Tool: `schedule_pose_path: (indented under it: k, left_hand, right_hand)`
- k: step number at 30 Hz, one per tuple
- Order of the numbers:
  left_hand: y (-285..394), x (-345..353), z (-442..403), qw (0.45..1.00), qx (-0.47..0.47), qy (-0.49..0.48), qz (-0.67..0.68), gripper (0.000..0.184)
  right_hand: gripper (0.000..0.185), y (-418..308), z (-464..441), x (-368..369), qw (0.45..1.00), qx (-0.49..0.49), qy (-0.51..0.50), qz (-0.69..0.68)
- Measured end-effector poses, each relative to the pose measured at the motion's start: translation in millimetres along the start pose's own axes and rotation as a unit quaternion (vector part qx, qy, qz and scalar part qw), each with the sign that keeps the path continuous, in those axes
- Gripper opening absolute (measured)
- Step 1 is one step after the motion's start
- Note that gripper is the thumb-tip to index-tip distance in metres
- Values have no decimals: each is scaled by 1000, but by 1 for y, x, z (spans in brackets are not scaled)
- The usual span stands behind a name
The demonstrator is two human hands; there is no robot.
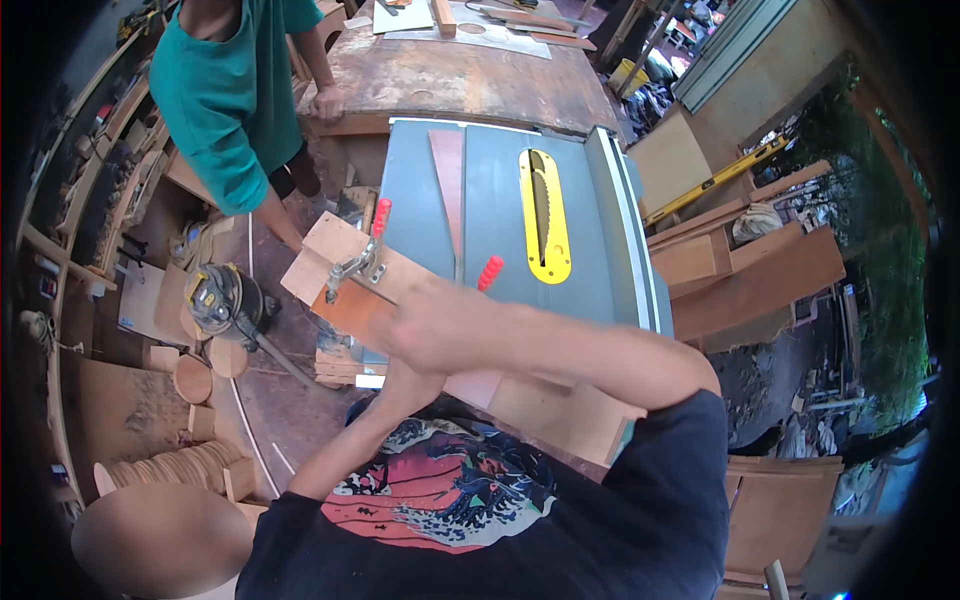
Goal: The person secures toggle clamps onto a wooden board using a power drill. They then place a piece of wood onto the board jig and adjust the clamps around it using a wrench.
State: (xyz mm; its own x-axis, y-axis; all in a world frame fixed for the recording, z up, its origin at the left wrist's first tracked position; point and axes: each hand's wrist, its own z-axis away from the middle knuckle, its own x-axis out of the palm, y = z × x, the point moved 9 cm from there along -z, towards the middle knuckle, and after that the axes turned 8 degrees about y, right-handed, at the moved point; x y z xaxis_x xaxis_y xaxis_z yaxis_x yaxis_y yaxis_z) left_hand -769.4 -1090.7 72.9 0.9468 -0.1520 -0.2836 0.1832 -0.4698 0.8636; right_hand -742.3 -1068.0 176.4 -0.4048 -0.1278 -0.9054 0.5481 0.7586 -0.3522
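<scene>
My right hand (pixel 435 325) is smeared by motion over a wooden jig (pixel 405 275) with metal toggle clamps (pixel 355 268) and red handles (pixel 490 272). Below it, and partly covered by it, my left hand (pixel 408 385) is near the jig's front edge; its fingers are hidden. An orange-brown wood piece (pixel 352 308) lies under the clamp, close to my right hand. The jig is at the left front of a grey table saw (pixel 495 215). What either hand holds cannot be made out.
The saw blade (pixel 541 215) shows in a yellow insert (pixel 562 262). A thin wood wedge (pixel 446 180) lies on the saw table. A co-worker in a teal shirt (pixel 215 110) stands at the left, one hand by the jig. A vacuum (pixel 225 300) and a fence (pixel 625 230) flank the saw.
</scene>
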Motion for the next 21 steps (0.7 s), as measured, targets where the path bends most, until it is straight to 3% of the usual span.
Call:
schedule_pose_path:
  k: [1,4,7,11,17,21]
  left_hand:
    - [-2,2,-3,999,-34,-14,-3,11]
    - [-31,15,9,954,-280,-66,86,33]
    - [-18,10,1,978,-201,-40,48,33]
    - [-4,3,-4,979,-196,-63,0,34]
    - [-17,5,2,980,-169,-94,-45,38]
    - [-7,1,-4,978,-149,-97,-109,34]
  right_hand:
    - [17,10,-16,4,1000,14,-21,-8]
    - [21,21,-39,19,996,37,-72,-37]
    - [27,34,-50,38,990,56,-122,-39]
    - [33,42,-54,49,983,86,-145,-78]
    - [26,40,-51,45,990,60,-92,-89]
    - [22,34,-53,43,984,9,-45,-175]
